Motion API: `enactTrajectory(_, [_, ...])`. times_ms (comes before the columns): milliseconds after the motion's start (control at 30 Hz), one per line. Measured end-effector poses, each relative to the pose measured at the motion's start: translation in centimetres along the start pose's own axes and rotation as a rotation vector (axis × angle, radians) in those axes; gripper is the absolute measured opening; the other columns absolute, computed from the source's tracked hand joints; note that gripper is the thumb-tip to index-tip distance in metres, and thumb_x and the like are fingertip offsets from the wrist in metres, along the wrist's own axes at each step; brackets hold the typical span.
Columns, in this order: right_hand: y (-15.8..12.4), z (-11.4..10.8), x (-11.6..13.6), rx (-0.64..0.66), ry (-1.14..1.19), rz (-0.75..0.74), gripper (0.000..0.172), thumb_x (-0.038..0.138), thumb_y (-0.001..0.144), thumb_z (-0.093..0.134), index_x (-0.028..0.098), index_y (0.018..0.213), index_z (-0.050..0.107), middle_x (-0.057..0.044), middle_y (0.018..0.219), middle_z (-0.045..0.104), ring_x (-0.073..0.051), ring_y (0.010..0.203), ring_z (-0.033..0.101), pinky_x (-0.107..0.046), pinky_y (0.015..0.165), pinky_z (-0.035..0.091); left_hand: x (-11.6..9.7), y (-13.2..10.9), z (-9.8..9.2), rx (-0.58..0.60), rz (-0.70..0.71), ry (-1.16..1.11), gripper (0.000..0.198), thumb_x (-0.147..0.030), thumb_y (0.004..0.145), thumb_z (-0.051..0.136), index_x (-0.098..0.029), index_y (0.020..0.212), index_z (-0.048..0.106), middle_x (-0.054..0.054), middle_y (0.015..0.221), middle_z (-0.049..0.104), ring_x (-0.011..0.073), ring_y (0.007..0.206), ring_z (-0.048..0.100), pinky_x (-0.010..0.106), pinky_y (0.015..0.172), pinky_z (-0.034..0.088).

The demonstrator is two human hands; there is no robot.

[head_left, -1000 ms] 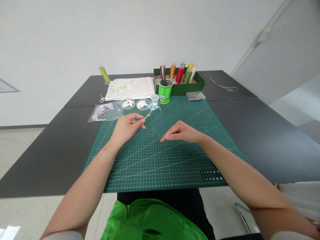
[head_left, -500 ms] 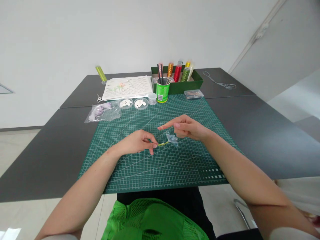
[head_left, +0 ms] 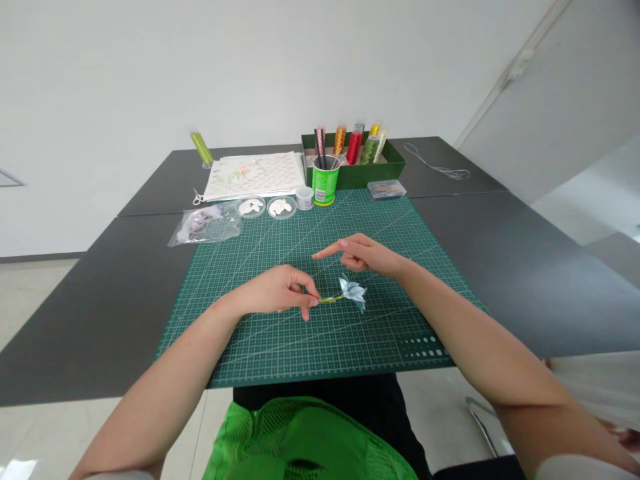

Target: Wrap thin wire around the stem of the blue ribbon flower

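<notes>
Over the green cutting mat, my left hand pinches the green stem of a pale blue artificial flower between thumb and index finger. The flower lies sideways, its petals pointing right. Just above and behind the bloom is my right hand, apart from the petals. Its index finger stretches out to the left, while the thumb presses on the other curled fingers. Whether those fingers hold anything thin, such as a thread, I cannot make out.
Behind the hands stand a green can with sticks, a green box of thread spools, and small dishes of white pieces. A plastic bag, white sheets, scissors and a clear case lie around the mat.
The flower has shifted right and toward me, and its bloom has turned so more petals show. My right hand has moved slightly left, with its thumb drawn in.
</notes>
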State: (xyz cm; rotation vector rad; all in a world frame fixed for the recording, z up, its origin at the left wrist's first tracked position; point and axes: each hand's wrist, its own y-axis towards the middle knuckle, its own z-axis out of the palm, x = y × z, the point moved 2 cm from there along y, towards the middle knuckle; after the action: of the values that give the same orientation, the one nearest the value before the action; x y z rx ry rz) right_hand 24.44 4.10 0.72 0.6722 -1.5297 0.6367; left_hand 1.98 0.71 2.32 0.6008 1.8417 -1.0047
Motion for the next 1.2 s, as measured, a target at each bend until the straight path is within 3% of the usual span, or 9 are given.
enactTrajectory(433, [0.1, -0.5, -1.1, 0.003, -0.103, 0.21, 0.072, 0.068, 0.1, 0.04, 0.007, 0.122, 0.072, 0.011, 0.048, 0.022, -0.007, 0.044, 0.016, -0.022, 0.042, 0.015, 0.0, -0.2, -0.4, -0.141, 0.063, 0.032, 0.021, -0.039, 0.087, 0.069, -0.018, 0.084, 0.07, 0.002, 0.072, 0.077, 0.007, 0.042, 0.048, 0.017, 0.04, 0.035])
enactTrajectory(600, [0.2, -0.6, -2.1, 0.025, -0.025, 0.277, 0.072, 0.069, 0.1, 0.034, 0.009, 0.103, 0.073, 0.009, 0.047, 0.027, -0.007, 0.042, 0.018, -0.021, 0.04, 0.016, -0.6, -0.6, -0.9, -0.33, 0.095, 0.027, 0.025, -0.039, 0.088, 0.069, -0.018, 0.101, 0.07, 0.002, 0.069, 0.077, 0.0079, 0.041, 0.05, 0.018, 0.04, 0.039])
enactTrajectory(700, [0.2, -0.7, -2.6, 0.069, 0.071, 0.3, 0.068, 0.061, 0.104, 0.027, 0.007, 0.11, 0.069, 0.011, 0.045, 0.021, -0.008, 0.041, 0.009, -0.022, 0.039, 0.011, -0.9, -0.7, -1.2, -0.462, 0.137, 0.033, 0.034, -0.039, 0.088, 0.07, -0.018, 0.114, 0.071, 0.002, 0.069, 0.077, 0.007, 0.038, 0.046, 0.017, 0.04, 0.038])
enactTrajectory(867, [0.4, -0.2, -2.2, 0.085, 0.292, 0.343, 0.069, 0.056, 0.106, 0.022, 0.005, 0.123, 0.066, 0.012, 0.043, 0.018, -0.01, 0.039, 0.007, -0.022, 0.039, 0.013, -0.5, -0.5, -1.7, -0.573, 0.22, -0.036, 0.031, -0.04, 0.088, 0.069, -0.015, 0.104, 0.077, 0.005, 0.073, 0.078, 0.0061, 0.038, 0.046, 0.018, 0.041, 0.04])
enactTrajectory(933, [0.6, -0.2, -1.9, -0.01, 0.356, 0.324, 0.067, 0.056, 0.106, 0.022, 0.008, 0.119, 0.067, 0.012, 0.043, 0.019, -0.01, 0.039, 0.007, -0.022, 0.039, 0.013, -0.4, -0.4, -1.8, -0.615, 0.24, -0.092, 0.031, -0.039, 0.086, 0.07, -0.014, 0.103, 0.077, 0.006, 0.071, 0.078, 0.0058, 0.037, 0.045, 0.018, 0.039, 0.037])
enactTrajectory(1100, [0.8, -2.3, -2.0, -0.404, 0.394, 0.129, 0.049, 0.06, 0.102, 0.037, 0.018, 0.093, 0.061, 0.011, 0.047, 0.021, -0.009, 0.04, 0.009, -0.022, 0.04, 0.016, -0.4, -0.5, -2.1, -0.7, 0.277, -0.178, 0.032, -0.039, 0.084, 0.072, -0.014, 0.102, 0.078, 0.005, 0.067, 0.076, 0.0052, 0.035, 0.043, 0.018, 0.037, 0.033])
enactTrajectory(1200, [0.2, -4.1, -2.1, -0.689, 0.061, 0.102, 0.045, 0.059, 0.1, 0.04, 0.021, 0.08, 0.053, 0.008, 0.05, 0.027, -0.01, 0.042, 0.021, -0.023, 0.045, 0.025, -0.5, -0.5, -2.1, -0.705, 0.293, -0.203, 0.032, -0.04, 0.083, 0.073, -0.015, 0.103, 0.079, 0.005, 0.066, 0.076, 0.0049, 0.035, 0.042, 0.018, 0.036, 0.032])
